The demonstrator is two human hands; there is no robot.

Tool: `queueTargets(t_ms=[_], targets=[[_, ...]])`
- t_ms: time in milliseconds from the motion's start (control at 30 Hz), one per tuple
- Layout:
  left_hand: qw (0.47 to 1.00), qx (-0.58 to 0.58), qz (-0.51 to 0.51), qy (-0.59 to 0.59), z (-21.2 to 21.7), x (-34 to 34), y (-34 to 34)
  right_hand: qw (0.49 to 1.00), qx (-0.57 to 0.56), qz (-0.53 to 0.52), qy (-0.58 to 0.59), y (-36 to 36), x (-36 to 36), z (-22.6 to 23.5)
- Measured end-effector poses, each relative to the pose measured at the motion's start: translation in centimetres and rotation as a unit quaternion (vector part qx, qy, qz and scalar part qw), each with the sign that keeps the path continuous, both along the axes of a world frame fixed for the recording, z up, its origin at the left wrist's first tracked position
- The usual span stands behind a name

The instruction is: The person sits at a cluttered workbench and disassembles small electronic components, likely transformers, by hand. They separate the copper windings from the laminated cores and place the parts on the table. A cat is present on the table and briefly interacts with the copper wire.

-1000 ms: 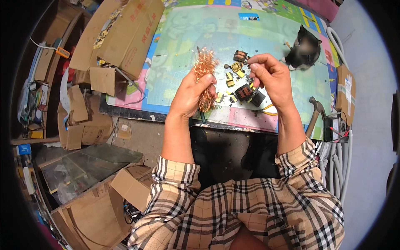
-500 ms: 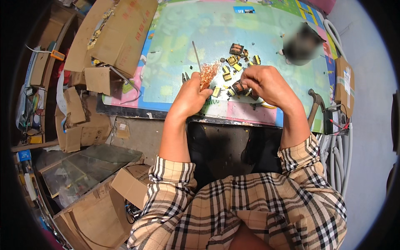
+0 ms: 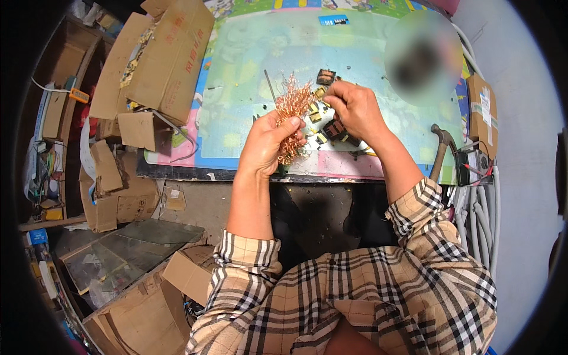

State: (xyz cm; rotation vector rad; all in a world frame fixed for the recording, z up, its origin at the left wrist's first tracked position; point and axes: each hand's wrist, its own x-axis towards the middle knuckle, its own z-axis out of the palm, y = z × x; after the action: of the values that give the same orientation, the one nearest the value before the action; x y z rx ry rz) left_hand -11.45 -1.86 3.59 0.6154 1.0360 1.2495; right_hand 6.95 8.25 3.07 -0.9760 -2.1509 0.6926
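Left hand [image 3: 267, 144] fist clamps copper wire bundle [image 3: 291, 109]; right hand [image 3: 355, 109] fingers pinch small part; best pull strands slowly, grip firm

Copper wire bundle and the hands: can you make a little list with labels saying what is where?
left hand: grips the copper wire bundle, raised over the mat
right hand: pinches something small beside the bundle; what it is, too small to tell
under the hands: small dark and yellow parts scattered on the colourful mat
right of the mat: hammer
left of the mat: cardboard boxes
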Motion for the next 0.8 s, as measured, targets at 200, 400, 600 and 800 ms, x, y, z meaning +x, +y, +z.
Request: queueTargets(t_ms=[200, 400, 600, 800], targets=[[0.987, 0.012, 0.060, -0.150, -1.4, -2.5, -0.2, 0.991, 0.105, 0.067, -0.043, -3.8, -0.2, -0.3], [0.766, 0.058, -0.028, 0.640, -4.4, 0.4, 0.5, 0.975, 0.159, 0.143, -0.063, -4.3, -0.6, -0.8], [0.669, -0.004, -0.317, 0.673, -5.0, 0.8, -0.2, 0.960, 0.138, 0.223, -0.094, -4.4, -0.8, -5.9], [0.803, 0.100, -0.385, 0.443, -4.2, -2.7, -2.2, 0.935, -0.233, 0.266, -0.026, -4.0, -0.5, -6.5]])
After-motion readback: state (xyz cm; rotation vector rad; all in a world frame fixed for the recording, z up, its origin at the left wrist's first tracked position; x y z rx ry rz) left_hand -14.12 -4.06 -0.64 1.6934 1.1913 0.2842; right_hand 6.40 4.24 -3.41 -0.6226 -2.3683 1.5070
